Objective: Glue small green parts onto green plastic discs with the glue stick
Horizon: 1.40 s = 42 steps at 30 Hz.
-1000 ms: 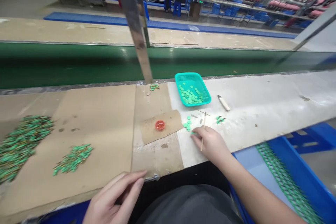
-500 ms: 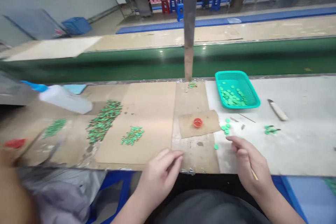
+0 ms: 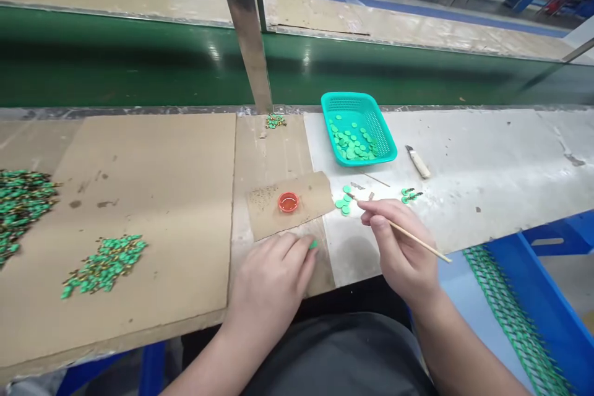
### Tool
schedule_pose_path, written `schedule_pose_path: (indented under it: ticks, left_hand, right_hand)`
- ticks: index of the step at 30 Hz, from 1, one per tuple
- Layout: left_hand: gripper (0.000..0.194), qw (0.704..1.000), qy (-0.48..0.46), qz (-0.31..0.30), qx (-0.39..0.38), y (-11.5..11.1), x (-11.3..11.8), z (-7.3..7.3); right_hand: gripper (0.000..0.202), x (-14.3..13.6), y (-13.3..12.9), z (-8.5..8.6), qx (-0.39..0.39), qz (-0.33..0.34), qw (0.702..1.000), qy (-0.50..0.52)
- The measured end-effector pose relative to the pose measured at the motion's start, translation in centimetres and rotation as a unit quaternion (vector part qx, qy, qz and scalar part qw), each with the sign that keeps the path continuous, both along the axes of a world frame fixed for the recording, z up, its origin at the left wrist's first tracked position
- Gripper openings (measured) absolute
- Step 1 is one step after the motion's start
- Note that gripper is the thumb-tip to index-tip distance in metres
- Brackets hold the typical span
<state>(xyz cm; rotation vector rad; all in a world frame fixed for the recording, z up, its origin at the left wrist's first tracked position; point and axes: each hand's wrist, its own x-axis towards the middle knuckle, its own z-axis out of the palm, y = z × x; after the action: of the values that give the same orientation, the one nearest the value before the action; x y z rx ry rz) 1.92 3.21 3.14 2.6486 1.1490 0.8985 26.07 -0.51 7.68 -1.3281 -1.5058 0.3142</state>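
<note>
My left hand [image 3: 273, 269] rests low over the cardboard, thumb and forefinger closed on a small green disc [image 3: 313, 244]. In my right hand [image 3: 403, 247] is a thin wooden stick [image 3: 420, 240], gripped like a pen. Its dark tip is beside a small cluster of loose green discs [image 3: 346, 210] on the pale board. Between the hands and the basket, a small red cup [image 3: 288, 202] holding reddish liquid stands on a cardboard piece [image 3: 264, 218]. A turquoise basket [image 3: 359, 163] with many green discs sits behind the cluster.
Small green pieces with brown ends lie in a near pile [image 3: 104, 265], a larger left pile [image 3: 25, 210] and a small back heap [image 3: 275, 120]. A white-handled tool [image 3: 418, 163] and a few green pieces [image 3: 411, 195] lie right. A metal post [image 3: 253, 55] rises behind.
The view has swung right. My left hand has moved to the single loose disc and closed on it. The stick in my right hand now points forward, its tip at the disc cluster.
</note>
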Motion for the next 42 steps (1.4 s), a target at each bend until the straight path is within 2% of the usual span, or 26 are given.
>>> schedule_pose_path:
  ticks: [6, 11, 14, 18, 24, 35, 42]
  left_hand:
    - [0.016, 0.999, -0.029, -0.008, 0.019, -1.3, -1.8, 0.3]
    - [0.018, 0.999, -0.027, -0.038, 0.004, -1.8, -1.8, 0.3]
    - [0.024, 0.999, -0.017, -0.047, 0.013, -1.8, -1.8, 0.3]
    - [0.025, 0.999, -0.008, -0.044, 0.017, -2.1, -1.9, 0.0]
    - [0.026, 0.999, -0.014, -0.035, 0.017, -2.7, -2.1, -0.7]
    - [0.020, 0.999, -0.028, -0.023, 0.036, -2.8, -1.8, -1.1]
    - [0.024, 0.999, -0.017, -0.020, 0.033, -2.9, -1.8, -1.2]
  right_hand:
    - [0.024, -0.9, 1.3, 0.1, -0.011, 0.016, 0.999, 0.034]
    - [0.011, -3.3, 4.6, -0.6, 0.013, 0.032, 0.997, 0.074]
    - [0.006, -4.5, 6.9, -1.3, 0.072, 0.036, 0.996, 0.049]
    - [0.017, -5.3, 8.6, -1.8, 0.108, 0.081, 0.991, -0.018]
    - [0.026, -5.9, 8.6, -1.9, 0.080, 0.109, 0.987, -0.082]
    - [0.030, -6.3, 8.7, -2.3, 0.069, 0.105, 0.988, -0.092]
    - [0.031, -6.4, 8.7, -2.3, 0.066, 0.099, 0.988, -0.098]
